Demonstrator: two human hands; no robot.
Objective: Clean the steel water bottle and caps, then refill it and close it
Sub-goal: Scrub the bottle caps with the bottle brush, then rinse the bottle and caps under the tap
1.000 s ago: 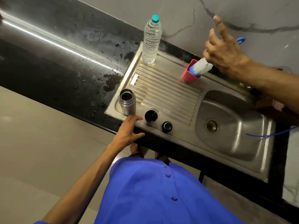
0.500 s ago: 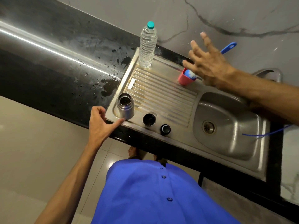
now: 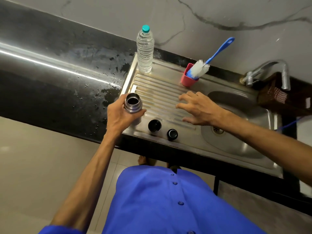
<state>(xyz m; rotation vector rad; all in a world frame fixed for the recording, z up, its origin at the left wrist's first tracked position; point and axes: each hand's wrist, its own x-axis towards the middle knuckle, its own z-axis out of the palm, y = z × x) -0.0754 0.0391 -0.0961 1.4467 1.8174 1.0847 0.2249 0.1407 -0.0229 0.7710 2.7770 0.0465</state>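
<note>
Two bare hands work over a steel sink unit in the single head view. The left hand comes up from 7 o'clock on a long bare forearm, fingers and thumb curled round the body of the open steel bottle, which stands upright at the near left corner of the drainboard, its mouth open to the camera. The right hand reaches in from 4 o'clock, palm down, fingers spread wide and straight over the ribbed drainboard, holding nothing; whether the fingertips touch the ribs I cannot tell.

Just to the bottle's 4 o'clock, along the near rim, sit two dark caps: the big cap, hollow side up, and beside it the small cap.

At the drainboard's far edge, at 12 o'clock from the bottle, stands a clear plastic bottle with a teal top. At 2 o'clock a pink cup holds a brush, white bristles and blue handle leaning toward the wall.

The basin lies to the right, a tap arching over its far side. The counter left of the sink is black stone, wet with scattered drops. Behind runs a grey marbled wall, below a pale tiled floor.
</note>
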